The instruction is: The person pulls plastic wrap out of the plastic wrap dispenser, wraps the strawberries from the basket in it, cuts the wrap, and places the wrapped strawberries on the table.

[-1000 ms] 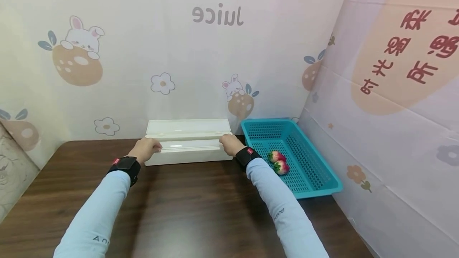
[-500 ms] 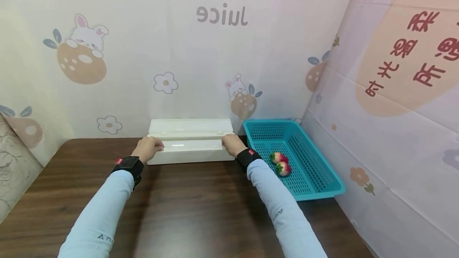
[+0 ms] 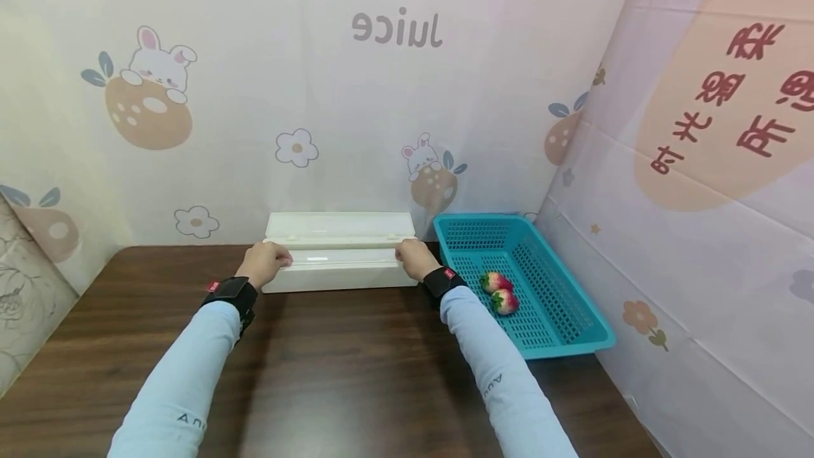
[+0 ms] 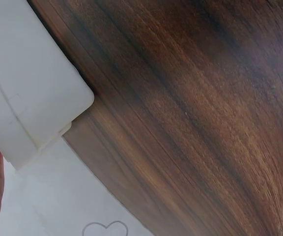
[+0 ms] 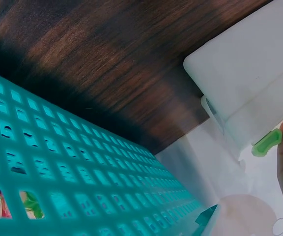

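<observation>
A long white lidded box (image 3: 343,278), shaped like a cling film dispenser, stands at the back of the table with its lid (image 3: 340,223) raised against the wall. A glossy strip shows inside its opening. My left hand (image 3: 263,264) pinches the upper front edge near the left end, thumb and fingers together. Near the right end my right hand (image 3: 416,259) grips the same edge with curled fingers. In the right wrist view a small green piece (image 5: 267,142) sticks out of the box end beside my fingers. Most of each hand lies outside its wrist view.
A turquoise plastic basket (image 3: 559,274) stands right of the box, close to my right wrist. Inside lie two strawberries (image 3: 496,281). The dark wooden table (image 3: 331,366) stretches in front, with printed cloth walls (image 3: 350,90) behind and at the right.
The head view has shifted slightly, so the whole scene sits a little further right. Both hands keep their places on the white box, and the lid stays raised.
</observation>
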`<move>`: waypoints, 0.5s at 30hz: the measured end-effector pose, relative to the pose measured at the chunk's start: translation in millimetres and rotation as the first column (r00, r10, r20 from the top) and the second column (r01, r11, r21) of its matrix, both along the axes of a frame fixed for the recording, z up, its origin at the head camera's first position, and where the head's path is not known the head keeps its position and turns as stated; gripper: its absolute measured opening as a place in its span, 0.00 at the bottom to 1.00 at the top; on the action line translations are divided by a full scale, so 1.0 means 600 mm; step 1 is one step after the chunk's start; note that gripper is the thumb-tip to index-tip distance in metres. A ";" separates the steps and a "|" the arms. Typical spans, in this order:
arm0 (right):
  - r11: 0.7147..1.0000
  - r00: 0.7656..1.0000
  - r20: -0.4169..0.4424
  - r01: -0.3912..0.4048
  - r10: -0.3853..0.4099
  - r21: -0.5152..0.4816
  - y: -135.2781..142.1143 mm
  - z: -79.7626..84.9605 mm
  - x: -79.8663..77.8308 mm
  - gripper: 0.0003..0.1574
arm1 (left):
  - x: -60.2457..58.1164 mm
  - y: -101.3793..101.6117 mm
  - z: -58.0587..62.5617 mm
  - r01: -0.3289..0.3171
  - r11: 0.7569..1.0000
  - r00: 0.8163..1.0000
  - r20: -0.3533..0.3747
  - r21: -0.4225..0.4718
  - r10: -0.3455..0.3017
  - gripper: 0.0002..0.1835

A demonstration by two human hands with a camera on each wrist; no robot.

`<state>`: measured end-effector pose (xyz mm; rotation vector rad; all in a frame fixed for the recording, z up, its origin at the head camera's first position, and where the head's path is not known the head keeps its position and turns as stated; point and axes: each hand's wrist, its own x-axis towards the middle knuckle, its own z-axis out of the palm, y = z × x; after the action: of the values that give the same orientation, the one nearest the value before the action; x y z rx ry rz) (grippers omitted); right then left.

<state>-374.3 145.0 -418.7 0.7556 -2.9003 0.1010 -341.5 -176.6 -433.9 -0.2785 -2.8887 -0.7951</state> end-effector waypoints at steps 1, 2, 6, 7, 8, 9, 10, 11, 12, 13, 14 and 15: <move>1.000 1.000 -0.006 -0.009 0.009 -0.005 0.001 -0.001 0.001 0.08 | 0.000 0.000 -0.002 -0.002 1.000 1.000 -0.008 -0.001 0.002 0.06; 1.000 1.000 -0.014 -0.018 0.018 -0.008 0.002 -0.002 0.001 0.09 | 0.001 0.000 -0.004 -0.001 1.000 1.000 -0.016 0.000 0.001 0.06; 0.999 0.999 -0.028 -0.025 0.024 -0.030 0.005 -0.001 0.003 0.09 | 0.002 0.003 -0.007 0.007 1.000 0.998 -0.056 0.002 -0.007 0.07; 0.999 0.999 -0.032 -0.024 0.023 -0.043 0.006 0.000 0.003 0.08 | 0.002 0.003 -0.006 0.010 1.000 0.998 -0.066 0.003 -0.010 0.07; 0.998 0.999 -0.035 -0.022 0.021 -0.050 0.007 0.002 0.003 0.08 | 0.001 0.004 -0.004 0.011 1.000 0.997 -0.073 0.003 -0.011 0.07; 0.998 0.999 -0.035 -0.023 0.021 -0.063 0.007 0.005 0.003 0.08 | 0.001 0.005 -0.002 0.013 1.000 0.997 -0.081 0.005 -0.012 0.08; 0.997 0.999 -0.037 -0.026 0.023 -0.078 0.007 0.008 0.002 0.07 | 0.000 0.006 0.001 0.011 1.000 0.996 -0.088 0.004 -0.011 0.08; 0.996 0.999 -0.043 -0.031 0.028 -0.087 0.008 0.011 0.001 0.07 | 0.000 0.006 0.005 0.015 1.000 0.995 -0.097 0.003 -0.014 0.08; 0.994 0.998 -0.047 -0.038 0.034 -0.098 0.008 0.014 0.000 0.07 | -0.001 0.006 0.008 0.019 1.000 0.994 -0.106 0.004 -0.019 0.08; 0.994 0.998 -0.054 -0.045 0.040 -0.102 0.008 0.016 -0.001 0.07 | -0.002 0.006 0.011 0.024 1.000 0.993 -0.113 0.005 -0.024 0.08; 0.993 0.997 -0.055 -0.050 0.044 -0.105 0.009 0.019 -0.002 0.07 | -0.003 0.006 0.014 0.026 1.000 0.993 -0.118 0.003 -0.026 0.08; 0.992 0.997 -0.055 -0.055 0.049 -0.116 0.009 0.022 -0.003 0.07 | -0.005 0.006 0.016 0.031 1.000 0.992 -0.123 0.005 -0.030 0.08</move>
<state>-376.0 150.4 -405.8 0.8005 -2.7973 0.2508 -344.2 -173.1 -424.5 -0.3587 -2.7724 -0.7650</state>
